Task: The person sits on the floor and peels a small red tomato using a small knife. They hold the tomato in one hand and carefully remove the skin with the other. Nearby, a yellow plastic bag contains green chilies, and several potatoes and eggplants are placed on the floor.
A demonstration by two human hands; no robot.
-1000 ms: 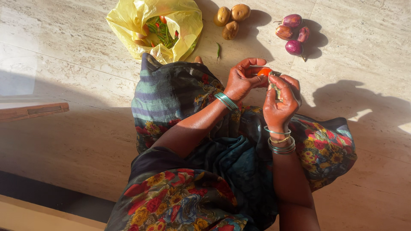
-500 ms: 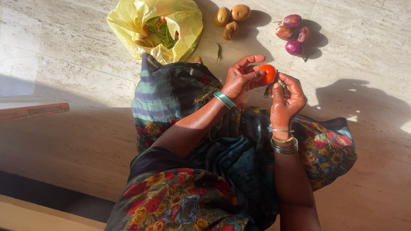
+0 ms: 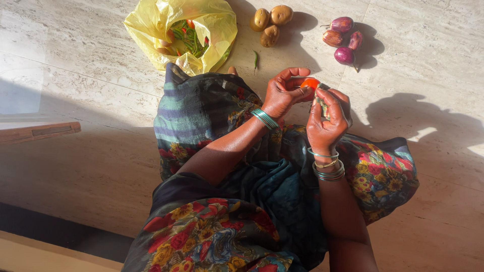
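Note:
My left hand [image 3: 283,93] pinches a small red-orange tomato [image 3: 309,82] between thumb and fingers, just above my lap. Close against it on the right, my right hand [image 3: 327,120] is closed around a small dark, thin object [image 3: 322,103] that could be a blade; most of it is hidden by the fingers. The right fingertips touch the tomato, and both wrists carry bangles. My lap is covered with floral and striped cloth [image 3: 212,116].
On the pale stone floor [image 3: 433,65] ahead lie a yellow plastic bag [image 3: 217,22] holding green and red chillies [image 3: 189,38], three potatoes [image 3: 270,21], several small purple aubergines [image 3: 344,39] and a single green chilli [image 3: 256,60]. A wooden board [image 3: 38,131] lies at the left.
Half a second ago the tomato was turned out and fully in view, with the right hand a little lower. The right hand has since risen back against the tomato, covering most of it.

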